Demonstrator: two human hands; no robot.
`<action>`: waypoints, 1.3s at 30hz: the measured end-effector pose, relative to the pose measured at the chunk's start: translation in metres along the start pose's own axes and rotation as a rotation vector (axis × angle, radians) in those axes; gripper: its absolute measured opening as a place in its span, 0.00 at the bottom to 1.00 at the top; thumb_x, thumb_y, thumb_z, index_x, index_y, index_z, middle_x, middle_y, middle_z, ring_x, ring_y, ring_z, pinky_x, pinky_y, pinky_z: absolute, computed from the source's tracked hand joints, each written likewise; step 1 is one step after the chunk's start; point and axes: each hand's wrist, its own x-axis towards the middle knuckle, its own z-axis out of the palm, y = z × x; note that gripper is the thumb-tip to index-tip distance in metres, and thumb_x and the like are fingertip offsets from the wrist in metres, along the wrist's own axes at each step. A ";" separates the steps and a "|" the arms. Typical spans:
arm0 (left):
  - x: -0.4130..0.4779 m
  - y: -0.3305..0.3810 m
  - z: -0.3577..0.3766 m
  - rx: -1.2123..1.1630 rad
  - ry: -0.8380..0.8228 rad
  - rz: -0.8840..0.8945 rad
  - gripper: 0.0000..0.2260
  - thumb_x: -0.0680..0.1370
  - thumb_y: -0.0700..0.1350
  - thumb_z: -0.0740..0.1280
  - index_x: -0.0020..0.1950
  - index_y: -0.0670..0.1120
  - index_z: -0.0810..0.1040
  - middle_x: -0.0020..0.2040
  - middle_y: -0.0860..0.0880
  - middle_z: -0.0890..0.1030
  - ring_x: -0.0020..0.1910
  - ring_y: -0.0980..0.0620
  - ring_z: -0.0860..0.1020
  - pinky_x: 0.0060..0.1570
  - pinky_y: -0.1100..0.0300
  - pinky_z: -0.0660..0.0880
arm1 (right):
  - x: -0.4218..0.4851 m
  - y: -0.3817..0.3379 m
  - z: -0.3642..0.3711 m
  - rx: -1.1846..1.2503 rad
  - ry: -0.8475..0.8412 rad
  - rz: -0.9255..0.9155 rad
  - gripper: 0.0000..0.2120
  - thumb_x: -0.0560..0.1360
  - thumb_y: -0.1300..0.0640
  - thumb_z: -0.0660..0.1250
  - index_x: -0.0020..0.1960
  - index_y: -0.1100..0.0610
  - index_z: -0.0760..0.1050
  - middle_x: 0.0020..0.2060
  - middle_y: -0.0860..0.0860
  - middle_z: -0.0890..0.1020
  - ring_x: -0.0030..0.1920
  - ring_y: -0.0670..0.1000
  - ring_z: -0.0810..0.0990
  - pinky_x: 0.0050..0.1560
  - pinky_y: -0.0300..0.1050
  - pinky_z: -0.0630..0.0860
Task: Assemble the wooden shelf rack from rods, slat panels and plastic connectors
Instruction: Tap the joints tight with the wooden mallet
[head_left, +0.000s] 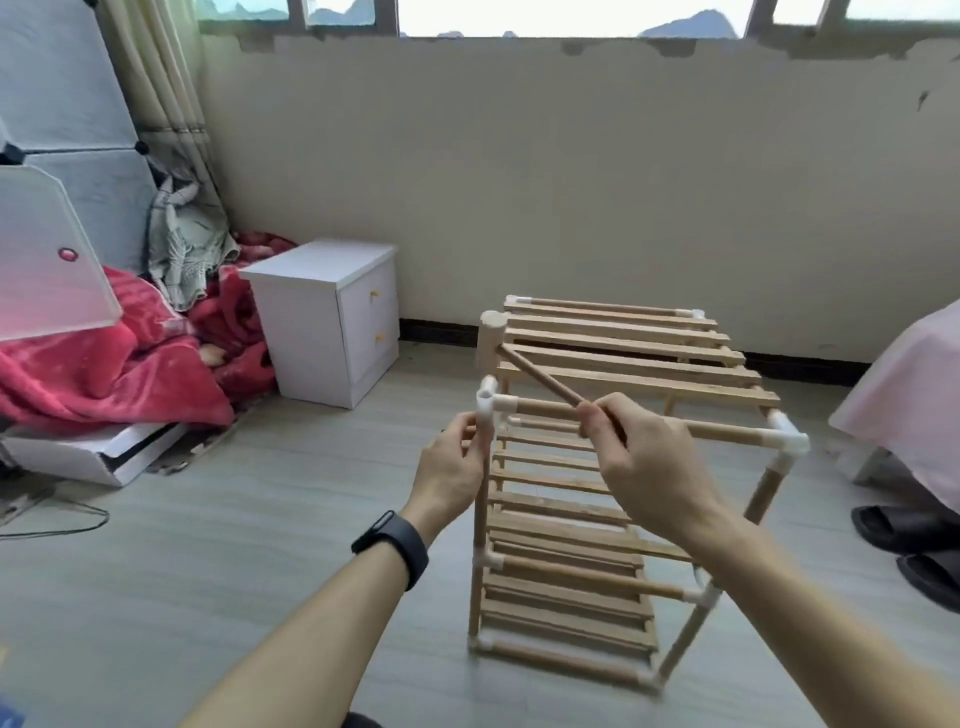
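The wooden shelf rack (613, 525) stands on the floor before me, with slat panels at several levels and white plastic connectors at its corners. My left hand (452, 473) pinches the near-left corner just under the top white connector (489, 402). My right hand (644, 457) grips the handle of a small wooden mallet (491, 338). The mallet's head is raised above and behind that connector, its handle slanting down to my fingers. Part of the top front rod (727, 430) is hidden behind my right hand.
A white bedside cabinet (327, 317) stands to the left of the rack near the wall. Red blankets (104, 358) and clothes lie at far left beside grey storage panels. Black slippers (914, 540) and a pink-covered bed edge (914, 374) are at right.
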 end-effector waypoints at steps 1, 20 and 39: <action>0.000 -0.001 0.002 0.027 0.010 0.002 0.17 0.81 0.66 0.54 0.58 0.58 0.75 0.49 0.59 0.81 0.47 0.64 0.79 0.43 0.65 0.77 | -0.001 -0.004 -0.001 -0.059 -0.044 0.006 0.13 0.84 0.45 0.57 0.47 0.49 0.76 0.27 0.48 0.78 0.23 0.46 0.73 0.23 0.41 0.68; 0.001 -0.005 0.004 0.130 0.039 0.043 0.17 0.82 0.66 0.51 0.52 0.56 0.72 0.43 0.52 0.80 0.41 0.52 0.79 0.42 0.47 0.80 | 0.002 -0.021 -0.026 -0.438 -0.223 -0.113 0.12 0.85 0.46 0.54 0.50 0.51 0.70 0.28 0.48 0.76 0.22 0.47 0.73 0.22 0.41 0.71; -0.002 -0.005 0.001 0.139 0.022 0.043 0.16 0.83 0.63 0.53 0.55 0.55 0.73 0.44 0.50 0.81 0.41 0.50 0.80 0.42 0.44 0.80 | -0.009 -0.019 -0.024 -0.099 0.051 -0.187 0.13 0.84 0.48 0.56 0.48 0.54 0.73 0.24 0.47 0.73 0.20 0.50 0.72 0.16 0.43 0.67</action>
